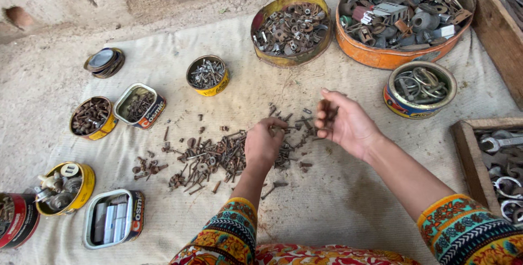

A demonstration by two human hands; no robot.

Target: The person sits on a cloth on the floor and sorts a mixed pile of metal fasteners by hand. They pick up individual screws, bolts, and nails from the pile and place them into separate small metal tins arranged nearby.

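Rusty screws [218, 158] — both hands sorting, tins around.

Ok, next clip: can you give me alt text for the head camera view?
A person's left hand picks at a pile of rusty nails and screws on a cloth, while the right hand holds a few pieces in its fingers. Tins and round trays of sorted metal bits surround them.

Rusty nails and screws [218, 158] (small, brown, jumbled) lie scattered in a loose heap across the pale cloth [305, 205].
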